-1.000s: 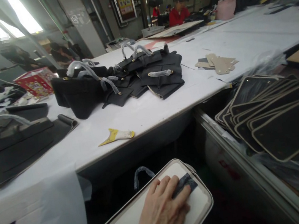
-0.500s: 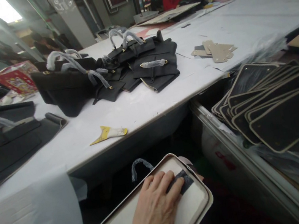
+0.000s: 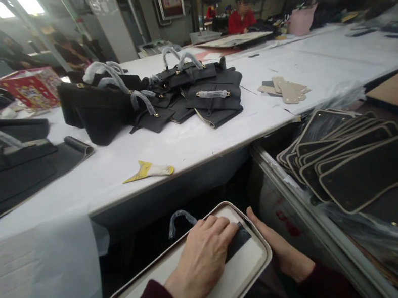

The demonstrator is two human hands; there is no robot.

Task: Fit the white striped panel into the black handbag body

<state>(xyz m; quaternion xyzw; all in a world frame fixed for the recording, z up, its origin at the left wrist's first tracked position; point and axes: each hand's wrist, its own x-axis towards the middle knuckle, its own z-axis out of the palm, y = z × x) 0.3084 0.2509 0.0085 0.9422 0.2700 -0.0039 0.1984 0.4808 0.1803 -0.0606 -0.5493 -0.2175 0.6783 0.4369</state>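
"Where's the white panel (image 3: 226,283)?"
"Under the left hand (image 3: 203,246), unclenched, palm down. The right hand (image 3: 279,242) is at its end — can't tell its grip."
"Beyond?"
"Ahead of the left hand, a yellow scrap (image 3: 149,169) — farther, black bags (image 3: 155,120)."

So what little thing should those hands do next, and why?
Maybe the left hand should gently smooth the dark strip: it rests on the pale rimmed piece, partly over that strip, and the right hand is at the piece's right end, well placed to help steady it.
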